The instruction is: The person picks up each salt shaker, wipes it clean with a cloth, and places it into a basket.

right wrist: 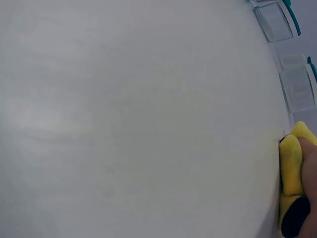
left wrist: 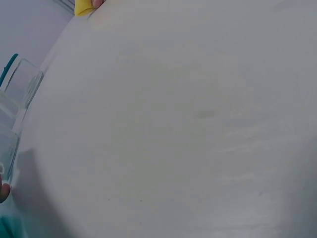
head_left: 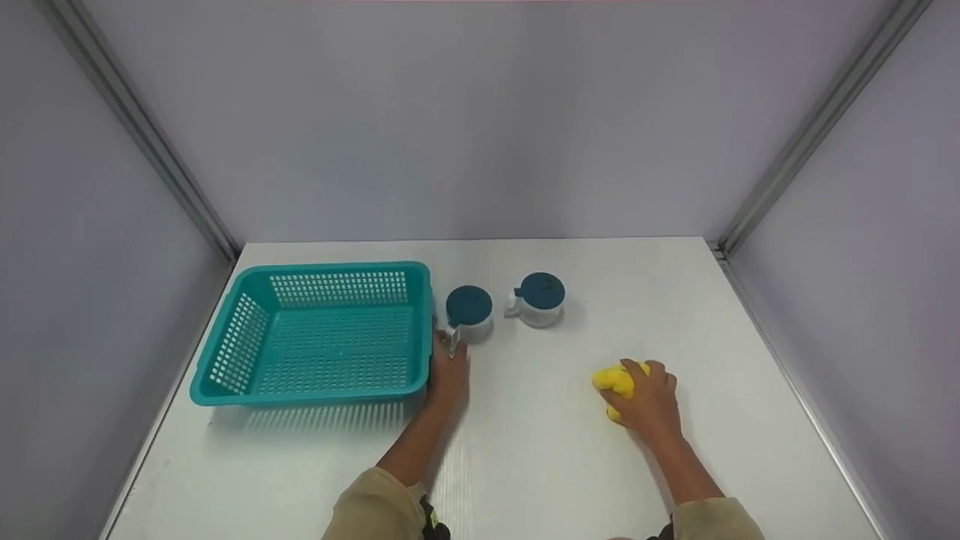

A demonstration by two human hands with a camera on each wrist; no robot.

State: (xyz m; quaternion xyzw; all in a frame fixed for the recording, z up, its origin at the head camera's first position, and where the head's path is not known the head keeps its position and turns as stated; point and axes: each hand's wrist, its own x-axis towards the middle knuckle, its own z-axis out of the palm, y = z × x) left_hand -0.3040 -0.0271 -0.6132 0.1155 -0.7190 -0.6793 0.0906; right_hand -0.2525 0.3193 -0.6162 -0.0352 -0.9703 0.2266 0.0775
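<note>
The basket (head_left: 315, 334) is glossy teal plastic, perforated. Both jars (head_left: 470, 313) (head_left: 539, 300) look like clear plastic under matt teal lids (the walls show through). The yellow cloth (head_left: 615, 381) looks soft and fuzzy; the table (head_left: 540, 450) is smooth, matt white.

left hand (head_left: 448, 373) pinches the handle of the near cup (head_left: 469, 313) beside the teal basket (head_left: 247, 375). right hand (head_left: 649, 399) grips a yellow cloth (head_left: 615, 382) on the white table (head_left: 540, 450). a 2nd cup (head_left: 539, 298) stands just beyond.
</note>
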